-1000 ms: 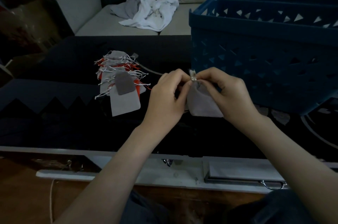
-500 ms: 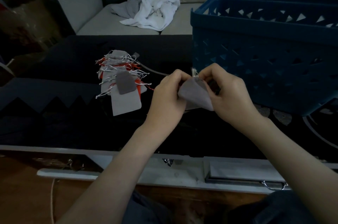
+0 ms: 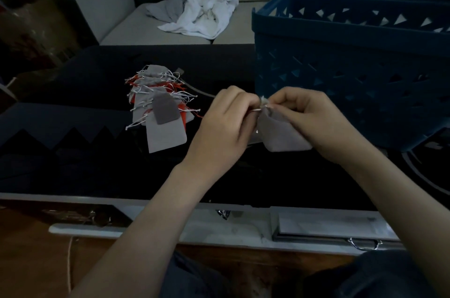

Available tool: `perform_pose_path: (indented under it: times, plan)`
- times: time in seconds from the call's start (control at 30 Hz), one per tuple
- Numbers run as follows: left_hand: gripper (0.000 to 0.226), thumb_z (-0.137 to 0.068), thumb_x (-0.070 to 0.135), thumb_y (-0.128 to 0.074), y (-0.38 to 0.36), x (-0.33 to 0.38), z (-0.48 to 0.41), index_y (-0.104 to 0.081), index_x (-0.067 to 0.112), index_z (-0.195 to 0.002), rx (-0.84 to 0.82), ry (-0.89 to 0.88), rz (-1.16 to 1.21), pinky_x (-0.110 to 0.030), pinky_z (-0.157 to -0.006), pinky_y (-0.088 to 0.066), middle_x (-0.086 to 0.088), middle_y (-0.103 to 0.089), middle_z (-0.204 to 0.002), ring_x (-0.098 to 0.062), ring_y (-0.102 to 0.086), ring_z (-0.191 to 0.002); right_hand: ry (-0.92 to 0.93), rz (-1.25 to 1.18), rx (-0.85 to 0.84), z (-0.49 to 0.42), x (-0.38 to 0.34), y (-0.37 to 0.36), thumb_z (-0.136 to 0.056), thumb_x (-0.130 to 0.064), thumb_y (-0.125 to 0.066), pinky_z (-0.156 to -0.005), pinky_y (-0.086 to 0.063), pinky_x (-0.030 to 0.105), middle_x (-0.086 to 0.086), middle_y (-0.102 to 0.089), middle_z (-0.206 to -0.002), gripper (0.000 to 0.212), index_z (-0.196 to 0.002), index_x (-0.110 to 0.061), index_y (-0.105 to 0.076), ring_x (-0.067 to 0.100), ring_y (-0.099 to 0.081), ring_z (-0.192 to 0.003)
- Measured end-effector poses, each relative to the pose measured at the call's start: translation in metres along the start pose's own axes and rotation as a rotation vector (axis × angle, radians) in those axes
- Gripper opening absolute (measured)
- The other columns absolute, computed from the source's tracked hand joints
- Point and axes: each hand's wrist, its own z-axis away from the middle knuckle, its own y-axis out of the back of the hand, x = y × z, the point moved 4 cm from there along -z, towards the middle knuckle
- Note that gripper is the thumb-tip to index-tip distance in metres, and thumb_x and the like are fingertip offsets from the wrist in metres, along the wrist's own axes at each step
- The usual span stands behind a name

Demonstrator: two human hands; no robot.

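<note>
Small grey pouch (image 3: 283, 132) was held between both hands over the dark surface (image 3: 85, 151), toward its front middle. Could not tell whether its bottom edge touched the surface. Its neck was gathered, and a white drawstring (image 3: 255, 110) showed at the neck.

Right grip (image 3: 314, 122), a bare hand, pinched the gathered neck from the right with fingers curled. The pouch body hung beneath its fingers. Left grip (image 3: 224, 124) pinched the drawstring end from the left, fingers curled over. The two grips were almost touching at the neck.

Blue basket (image 3: 353, 73) stood just behind the right grip on the surface's right side. Its walls were pierced with triangles and its contents were hidden.

Pile of flat pouches (image 3: 162, 107) lay left of the left grip, apart from it. They were grey and orange, with white cords splayed out. A darker grey pouch lay on a larger pale one at the near end.

Beyond the surface, crumpled white and grey cloth (image 3: 207, 15) lay on the sofa (image 3: 121, 27) seat.
</note>
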Motion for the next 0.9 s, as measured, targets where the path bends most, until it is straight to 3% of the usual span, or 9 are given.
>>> perform_pose_path:
  times: [0.17,0.27,0.4,0.6,0.73,0.9]
  plan:
    - [0.005,-0.091,0.003,-0.058,-0.004,0.003,0.000,-0.061,-0.001,-0.089,-0.029,-0.028,-0.028,-0.016,-0.077,-0.032,-0.012,-0.055,-0.088,-0.016,-0.046,-0.082,-0.043,0.022,-0.040,0.000,0.002,0.002,-0.090,-0.007,-0.058,-0.058,-0.048,0.019,0.023,-0.066,-0.080,0.010,-0.083,-0.008,-0.065,0.017,-0.057,-0.066]
    - [0.006,-0.091,0.006,-0.056,-0.004,-0.001,0.001,-0.060,0.002,-0.089,-0.043,0.022,-0.012,-0.014,-0.077,-0.033,-0.009,-0.055,-0.089,-0.015,-0.047,-0.083,0.008,0.146,-0.017,0.000,0.002,0.001,-0.091,-0.009,-0.058,-0.058,-0.049,0.021,0.007,-0.068,-0.076,0.014,-0.081,-0.017,-0.064,0.006,-0.058,-0.062]
    - [0.010,-0.090,0.011,-0.054,-0.004,-0.005,0.003,-0.059,0.002,-0.089,-0.024,0.095,-0.012,-0.013,-0.077,-0.034,-0.007,-0.055,-0.090,-0.013,-0.048,-0.084,0.087,0.264,0.039,0.001,0.002,-0.002,-0.091,-0.010,-0.058,-0.062,-0.045,0.011,-0.007,-0.065,-0.079,0.012,-0.084,-0.020,-0.062,-0.003,-0.058,-0.068]
    - [0.017,-0.092,0.018,-0.052,-0.005,-0.006,0.004,-0.061,0.003,-0.093,0.002,0.176,0.035,-0.016,-0.075,-0.038,-0.006,-0.057,-0.092,-0.017,-0.053,-0.086,0.170,0.344,0.097,0.002,-0.002,-0.007,-0.089,-0.008,-0.058,-0.058,-0.042,0.015,-0.004,-0.060,-0.077,0.004,-0.088,-0.011,-0.060,0.006,-0.054,-0.068]
    - [0.019,-0.088,0.025,-0.053,-0.001,-0.008,0.006,-0.059,0.007,-0.090,0.107,0.293,0.010,-0.017,-0.069,-0.039,0.000,-0.050,-0.089,-0.015,-0.050,-0.082,0.134,0.272,0.126,0.000,-0.001,-0.008,-0.089,-0.009,-0.056,-0.060,-0.047,0.031,-0.002,-0.059,-0.074,0.006,-0.086,-0.014,-0.059,0.020,-0.055,-0.067]
    - [0.020,-0.088,0.022,-0.055,0.001,-0.006,0.005,-0.066,0.005,-0.089,0.140,0.252,-0.022,-0.010,-0.074,-0.036,-0.007,-0.054,-0.089,-0.014,-0.050,-0.084,0.125,0.224,0.123,0.000,-0.002,-0.010,-0.091,-0.010,-0.055,-0.060,-0.046,0.032,-0.009,-0.055,-0.069,0.021,-0.079,-0.027,-0.055,0.013,-0.052,-0.064]
